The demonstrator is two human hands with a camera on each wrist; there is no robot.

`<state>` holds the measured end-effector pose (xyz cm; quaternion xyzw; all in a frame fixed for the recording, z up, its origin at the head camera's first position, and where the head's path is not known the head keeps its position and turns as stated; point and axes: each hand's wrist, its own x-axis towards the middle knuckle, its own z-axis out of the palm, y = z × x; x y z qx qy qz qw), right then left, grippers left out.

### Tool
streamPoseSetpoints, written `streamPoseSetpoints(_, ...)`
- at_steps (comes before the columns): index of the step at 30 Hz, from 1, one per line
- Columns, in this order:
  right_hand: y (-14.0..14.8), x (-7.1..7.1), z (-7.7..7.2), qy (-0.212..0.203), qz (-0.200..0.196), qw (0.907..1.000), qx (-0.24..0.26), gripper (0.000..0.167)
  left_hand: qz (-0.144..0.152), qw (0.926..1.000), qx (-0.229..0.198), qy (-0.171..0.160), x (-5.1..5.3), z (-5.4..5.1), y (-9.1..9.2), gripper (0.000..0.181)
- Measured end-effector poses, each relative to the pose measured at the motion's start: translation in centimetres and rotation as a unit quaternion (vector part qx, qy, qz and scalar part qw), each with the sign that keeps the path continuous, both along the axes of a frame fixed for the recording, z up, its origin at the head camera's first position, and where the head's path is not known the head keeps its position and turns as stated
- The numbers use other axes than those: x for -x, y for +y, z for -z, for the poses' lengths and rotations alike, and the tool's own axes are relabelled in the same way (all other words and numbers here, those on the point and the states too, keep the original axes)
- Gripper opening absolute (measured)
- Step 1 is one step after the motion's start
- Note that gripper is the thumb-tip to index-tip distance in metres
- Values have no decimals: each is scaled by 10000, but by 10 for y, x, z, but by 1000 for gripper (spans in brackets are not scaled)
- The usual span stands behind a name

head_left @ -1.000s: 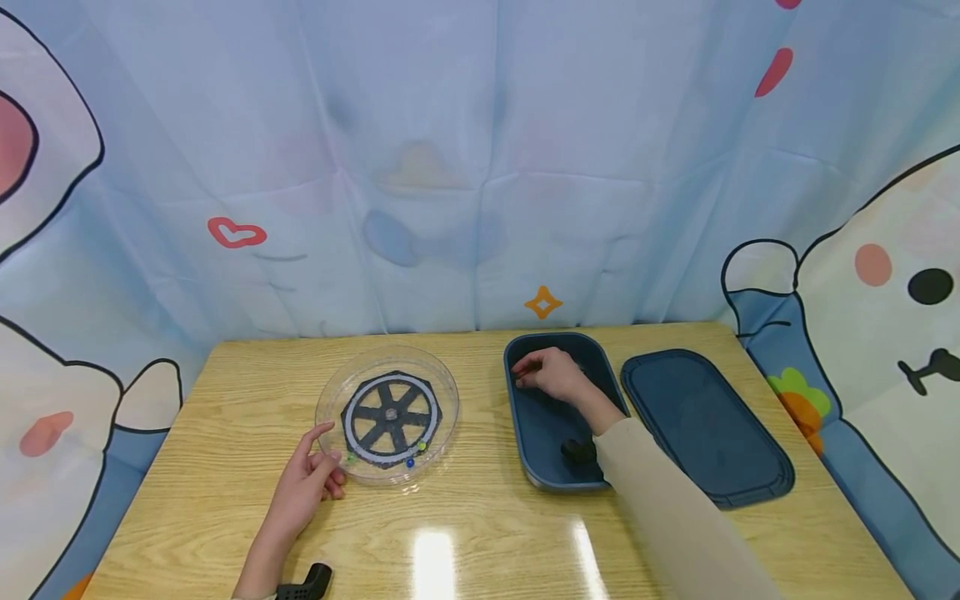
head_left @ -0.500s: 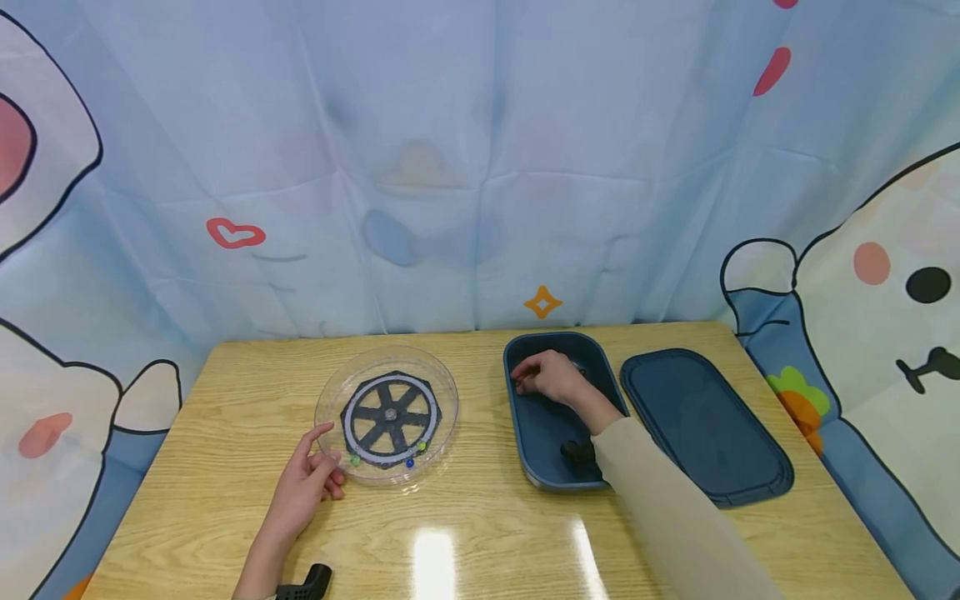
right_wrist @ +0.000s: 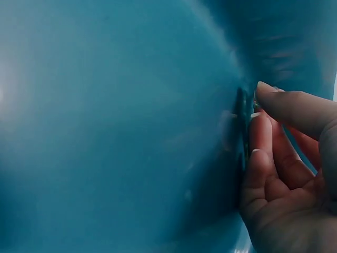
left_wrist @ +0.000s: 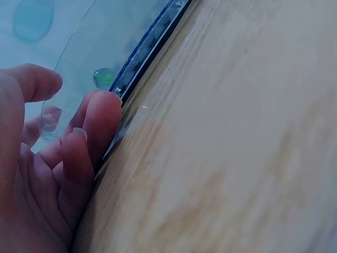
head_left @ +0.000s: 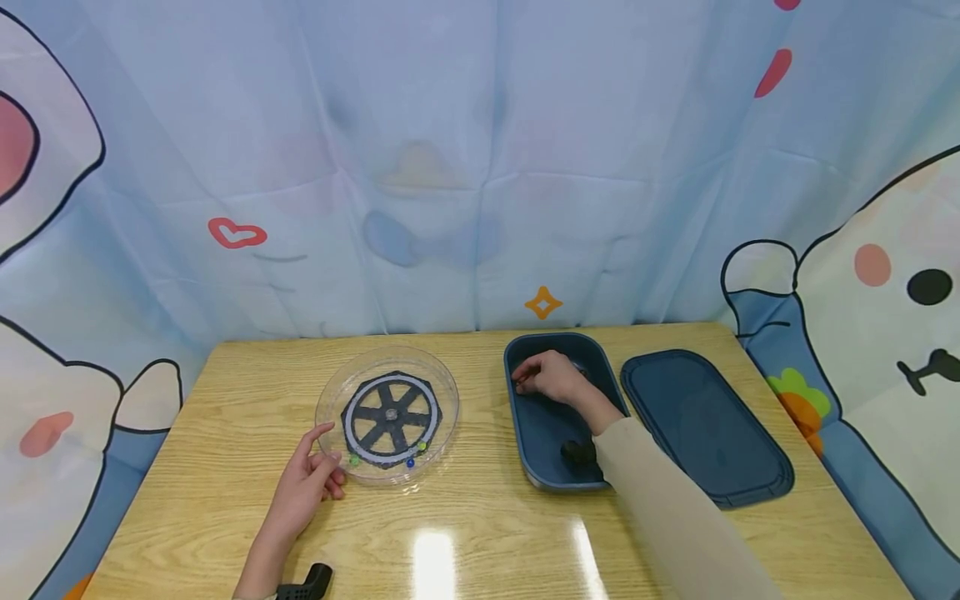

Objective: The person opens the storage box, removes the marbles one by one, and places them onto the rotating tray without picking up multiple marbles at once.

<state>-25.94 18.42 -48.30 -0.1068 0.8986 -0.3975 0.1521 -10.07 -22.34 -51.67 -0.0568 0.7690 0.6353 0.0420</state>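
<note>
A round clear dish (head_left: pixel 447 392) on the wooden table holds a dark six-spoked wheel (head_left: pixel 391 415), with green beads (head_left: pixel 355 459) and a blue bead (head_left: pixel 410 462) near its front edge. My left hand (head_left: pixel 303 483) holds the dish's front-left rim with bent fingers; in the left wrist view a green bead (left_wrist: pixel 103 78) shows through the wall near the fingertips. Inside the blue box (head_left: pixel 536 450), my right hand (head_left: pixel 552 375) is low by the left wall. The right wrist view shows the thumb and fingers pinching a small greenish thing (right_wrist: pixel 256 101), mostly hidden.
A dark blue lid (head_left: pixel 705 425) lies flat on the table (head_left: pixel 480 533) right of the box. A black wrist device (head_left: pixel 578 452) shows over the box, another (head_left: pixel 306 583) at my left wrist. A patterned curtain (head_left: pixel 450 167) hangs behind the table.
The green bead by my left fingers shows more clearly, slightly right of where it was. My right hand has shifted slightly within the box; my left hand has barely moved.
</note>
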Motion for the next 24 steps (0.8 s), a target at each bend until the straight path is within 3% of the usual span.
streamPoseSetpoints(9,4,-5,-13,-47,10,9998,189,15,-34,10000,-6,-21,2,4,-1,48)
streamPoseSetpoints(24,7,-11,-40,186,123,9989,408,17,-28,9998,-113,-172,3,1,-1,48)
